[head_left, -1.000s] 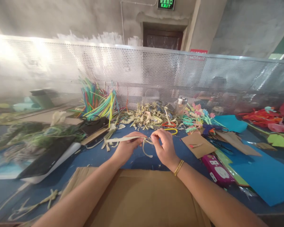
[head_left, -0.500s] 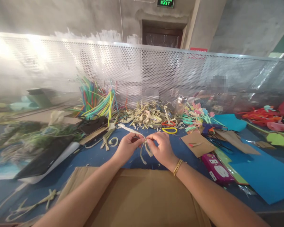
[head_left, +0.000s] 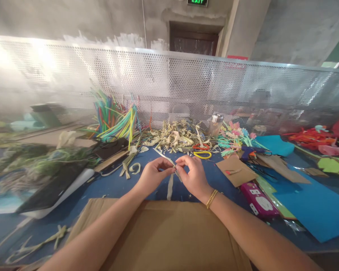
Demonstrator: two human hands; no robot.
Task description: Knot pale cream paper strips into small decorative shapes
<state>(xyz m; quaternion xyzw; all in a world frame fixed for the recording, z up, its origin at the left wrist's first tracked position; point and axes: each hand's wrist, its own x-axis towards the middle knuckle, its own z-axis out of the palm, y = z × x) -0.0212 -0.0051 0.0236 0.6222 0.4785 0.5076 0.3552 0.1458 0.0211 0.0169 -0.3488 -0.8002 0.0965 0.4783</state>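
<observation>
Between my fingertips is a pale, flat plant-fibre strip [head_left: 170,187], with one tail hanging down and another end sticking up to the left. My left hand [head_left: 155,174] pinches it between thumb and index finger. From the other side my right hand [head_left: 192,174], below a gold chain bracelet [head_left: 211,198], pinches the same strip, its fingertips almost touching the left ones. The exact crossing of the strip is hidden by the fingers. Under my forearms lies a brown cardboard sheet [head_left: 175,233].
Dried strips [head_left: 177,137] are heaped at the back, beside scissors with yellow handles [head_left: 202,155]. Colourful pipe cleaners [head_left: 115,122] stand left of them. Paper flowers [head_left: 237,137], a purple packet [head_left: 258,199] and blue sheets [head_left: 313,207] lie right. A perforated metal screen [head_left: 169,82] closes off the back.
The strip has shifted in my fingers: its upper left end is shorter and points higher, and a single straight tail hangs where a curled loop hung. Both hands stay nearly in place.
</observation>
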